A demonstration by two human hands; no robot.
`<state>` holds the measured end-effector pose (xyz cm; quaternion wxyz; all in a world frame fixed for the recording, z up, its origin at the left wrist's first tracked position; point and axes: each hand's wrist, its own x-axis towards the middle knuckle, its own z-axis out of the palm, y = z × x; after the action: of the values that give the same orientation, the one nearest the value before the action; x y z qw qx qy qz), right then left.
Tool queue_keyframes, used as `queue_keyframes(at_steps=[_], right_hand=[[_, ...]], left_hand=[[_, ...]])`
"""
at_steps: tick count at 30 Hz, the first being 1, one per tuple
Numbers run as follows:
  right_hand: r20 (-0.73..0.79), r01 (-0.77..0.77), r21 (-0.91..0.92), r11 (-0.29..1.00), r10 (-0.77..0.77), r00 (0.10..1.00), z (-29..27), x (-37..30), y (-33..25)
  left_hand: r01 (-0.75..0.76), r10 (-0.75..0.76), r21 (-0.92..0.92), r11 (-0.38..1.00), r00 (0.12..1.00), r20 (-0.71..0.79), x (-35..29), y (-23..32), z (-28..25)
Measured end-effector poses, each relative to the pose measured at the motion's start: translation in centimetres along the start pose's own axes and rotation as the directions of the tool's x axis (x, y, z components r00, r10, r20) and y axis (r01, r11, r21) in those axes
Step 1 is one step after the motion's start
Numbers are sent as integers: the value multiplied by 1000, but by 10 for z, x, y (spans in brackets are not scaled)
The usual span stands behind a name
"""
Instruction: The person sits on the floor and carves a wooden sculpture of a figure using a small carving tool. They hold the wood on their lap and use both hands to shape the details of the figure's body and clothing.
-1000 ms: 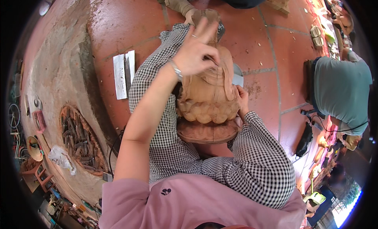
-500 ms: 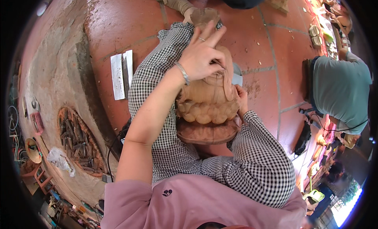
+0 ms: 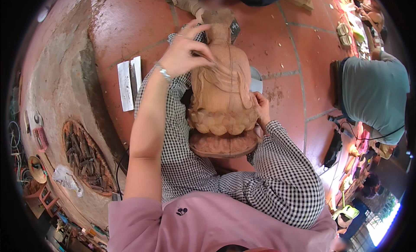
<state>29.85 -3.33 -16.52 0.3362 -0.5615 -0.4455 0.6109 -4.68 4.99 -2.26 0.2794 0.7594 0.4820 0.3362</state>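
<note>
Near the centre of the frame, the carved wooden figure (image 3: 229,85) sits between the legs of the checked trousers (image 3: 284,178), its petalled base (image 3: 225,145) toward the person and its narrower end toward the top of the frame. That seat between the legs probably serves to steady it, since the thighs flank the base and both arms can reach round; from this high view, I cannot tell whether it leans. The left hand (image 3: 185,54) comes in from the left and bends over the figure's upper left part, two fingers lifted clear, thumb and a bent finger close together at the carved folds — whether they pinch something small is hidden. The right hand (image 3: 262,109) lies at the figure's right edge with its fingers curled, likely as a brace against sideways pressure; I cannot tell whether it is closed on the wood. At the left of the frame, dark tools (image 3: 82,154) lie gathered in an oval hollow, which presumably stops them scattering, and pale sheets (image 3: 125,87) lie on the red tiled floor (image 3: 281,44) — beside the person's left leg, within easy reach.
</note>
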Motion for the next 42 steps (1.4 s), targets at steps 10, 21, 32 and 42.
queue_keyframes(at_steps=[10, 21, 32, 42], right_hand=[[19, -18, -17, 1000, 19, 1000, -5, 4, 9], [-53, 11, -81, 997, -15, 998, 3, 0, 5], [-104, -44, -231, 972, 20, 994, 8, -6, -22], [-119, -8, -330, 944, -33, 992, 7, -9, -18]], left_hand=[[-28, 33, -144, 989, 999, 39, 7, 18, 24], [-1, 9, -163, 987, 999, 50, 4, 4, 15], [-73, 80, -108, 992, 995, 66, 8, 8, 12], [16, 1, -161, 987, 995, 105, 3, 35, 29]])
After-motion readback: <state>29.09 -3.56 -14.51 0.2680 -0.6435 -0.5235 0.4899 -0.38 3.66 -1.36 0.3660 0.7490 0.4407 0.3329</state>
